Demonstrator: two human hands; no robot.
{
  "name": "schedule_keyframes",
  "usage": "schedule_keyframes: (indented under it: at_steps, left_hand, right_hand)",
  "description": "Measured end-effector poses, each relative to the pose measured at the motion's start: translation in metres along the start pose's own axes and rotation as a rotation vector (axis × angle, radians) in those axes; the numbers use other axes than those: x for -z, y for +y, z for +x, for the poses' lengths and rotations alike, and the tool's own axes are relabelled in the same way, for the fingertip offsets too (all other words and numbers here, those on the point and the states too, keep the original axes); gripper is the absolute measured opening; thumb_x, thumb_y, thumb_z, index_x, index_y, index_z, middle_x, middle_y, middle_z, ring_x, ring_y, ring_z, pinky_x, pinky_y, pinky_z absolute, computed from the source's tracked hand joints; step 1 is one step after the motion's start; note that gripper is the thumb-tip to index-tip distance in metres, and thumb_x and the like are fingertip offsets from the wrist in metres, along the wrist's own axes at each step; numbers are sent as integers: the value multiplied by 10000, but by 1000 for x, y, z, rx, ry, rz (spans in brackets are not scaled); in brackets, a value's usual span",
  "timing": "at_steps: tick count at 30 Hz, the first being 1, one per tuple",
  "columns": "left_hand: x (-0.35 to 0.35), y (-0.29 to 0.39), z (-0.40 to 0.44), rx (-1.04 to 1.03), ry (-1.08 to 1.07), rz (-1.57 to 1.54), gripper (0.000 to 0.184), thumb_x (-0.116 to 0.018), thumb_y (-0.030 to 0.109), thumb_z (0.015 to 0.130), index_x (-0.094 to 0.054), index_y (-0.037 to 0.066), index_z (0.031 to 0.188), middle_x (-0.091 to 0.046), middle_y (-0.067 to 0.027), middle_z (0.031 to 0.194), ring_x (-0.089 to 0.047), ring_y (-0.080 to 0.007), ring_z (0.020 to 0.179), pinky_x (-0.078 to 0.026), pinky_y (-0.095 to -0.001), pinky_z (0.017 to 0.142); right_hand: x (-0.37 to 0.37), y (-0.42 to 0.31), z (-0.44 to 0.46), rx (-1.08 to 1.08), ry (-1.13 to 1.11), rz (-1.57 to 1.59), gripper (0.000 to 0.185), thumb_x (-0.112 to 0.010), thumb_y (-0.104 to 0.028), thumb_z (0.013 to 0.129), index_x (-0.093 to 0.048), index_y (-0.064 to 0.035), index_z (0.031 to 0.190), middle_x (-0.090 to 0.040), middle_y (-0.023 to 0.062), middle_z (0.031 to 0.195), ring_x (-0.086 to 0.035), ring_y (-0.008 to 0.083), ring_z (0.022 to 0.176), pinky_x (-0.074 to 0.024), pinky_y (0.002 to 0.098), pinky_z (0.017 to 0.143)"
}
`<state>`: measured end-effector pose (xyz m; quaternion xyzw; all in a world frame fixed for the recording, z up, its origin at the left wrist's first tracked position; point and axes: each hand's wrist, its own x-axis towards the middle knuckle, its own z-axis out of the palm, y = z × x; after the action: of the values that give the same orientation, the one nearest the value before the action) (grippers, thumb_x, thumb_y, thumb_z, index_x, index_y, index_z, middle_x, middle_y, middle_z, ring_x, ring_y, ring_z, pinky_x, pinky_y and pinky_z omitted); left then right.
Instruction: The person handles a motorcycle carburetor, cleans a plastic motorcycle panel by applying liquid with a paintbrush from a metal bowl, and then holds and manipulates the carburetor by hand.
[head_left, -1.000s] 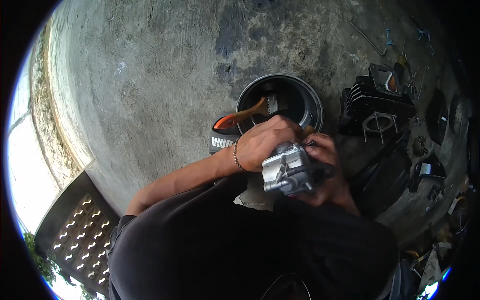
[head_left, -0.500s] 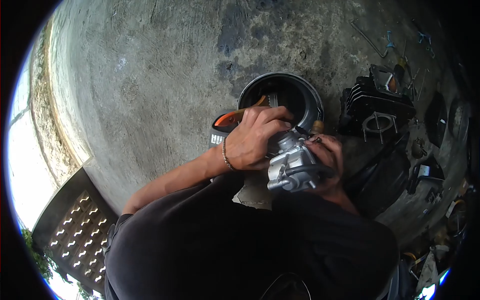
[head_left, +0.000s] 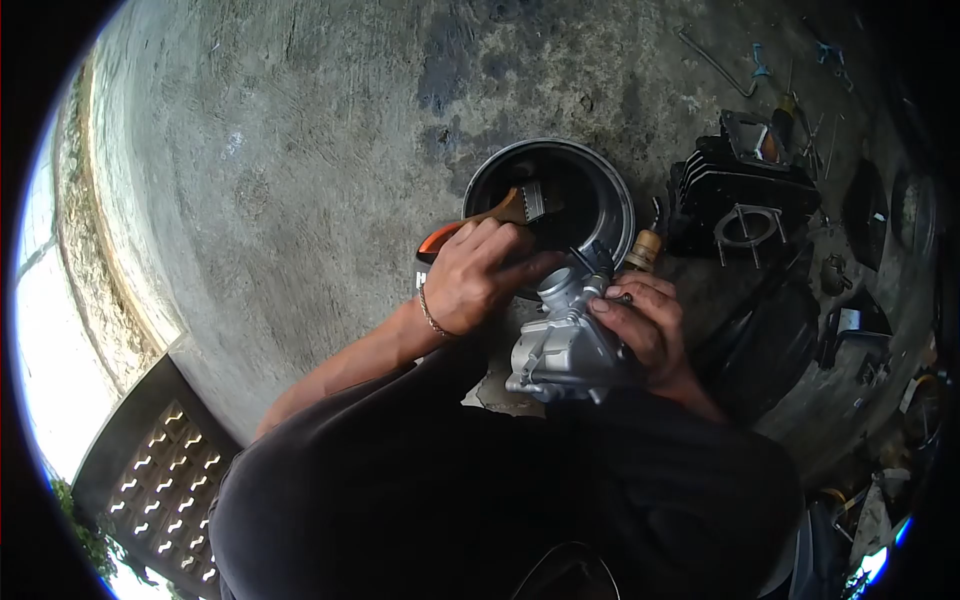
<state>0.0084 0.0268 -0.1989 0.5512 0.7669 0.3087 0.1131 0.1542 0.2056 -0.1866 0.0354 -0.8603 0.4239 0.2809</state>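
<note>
My right hand is closed round the side of a silver metal carburetor, which is tilted above my lap. My left hand, with a bracelet at the wrist, has its fingers curled on the handle of a brush. The brush has an orange handle end, and its head lies over a round dark pan. The left index finger points toward the carburetor's round opening; whether it touches is unclear.
A black finned engine cylinder stands on the concrete floor at the right. Beyond it lie a bent metal rod and several small parts. A brass-coloured piece is beside the pan. A dark slatted panel is at lower left.
My left hand has moved left, off the carburetor and onto the brush handle. The carburetor has turned and shows more of its body, still in my right hand.
</note>
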Motion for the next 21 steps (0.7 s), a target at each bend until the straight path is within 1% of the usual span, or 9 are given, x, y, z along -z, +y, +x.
schedule_keyframes:
  at_steps: [2,3,7,13,17,21]
  left_hand:
    - [-5,0,6,-46,-14,-84,275,-687,76,778,-716,74,1051,-608,-20,952,-564,-165,789,-451,-279,642]
    - [-6,1,7,-56,-14,-90,275,-687,76,778,-716,74,1051,-608,-20,952,-564,-165,789,-451,-279,642]
    - [-8,3,10,-65,100,-193,271,-685,46,758,-705,46,1029,-621,-47,914,-583,-177,724,-474,-279,600]
    - [-14,-2,6,-84,67,-266,257,-680,30,749,-688,22,1005,-633,-59,896,-600,-192,734,-498,-292,627]
    - [-11,1,5,-48,56,-286,247,-675,15,748,-676,16,995,-638,-62,892,-607,-196,738,-506,-291,637]
    - [-13,-2,3,-47,66,-304,233,-670,8,751,-673,13,983,-646,-69,892,-611,-201,735,-507,-291,640]
  right_hand:
    - [2,-2,1,15,-42,5,384,-734,-48,790,-622,-60,1156,-512,95,1146,-578,227,966,-549,338,823]
    - [3,-3,1,12,-40,-5,384,-734,-48,790,-622,-60,1156,-512,95,1146,-578,227,966,-549,338,823]
    - [2,-5,0,1,7,14,358,-715,-39,807,-626,-63,1153,-526,97,1147,-585,224,948,-549,343,822]
    - [4,-8,2,12,-19,55,352,-711,-30,808,-630,-66,1149,-537,103,1138,-588,227,938,-554,349,815]
    - [7,-9,7,32,-64,96,360,-711,-26,802,-632,-65,1151,-552,109,1111,-594,228,914,-556,349,804]
    - [6,-10,7,34,-56,82,365,-711,-29,799,-633,-66,1153,-558,105,1085,-598,229,900,-555,348,791]
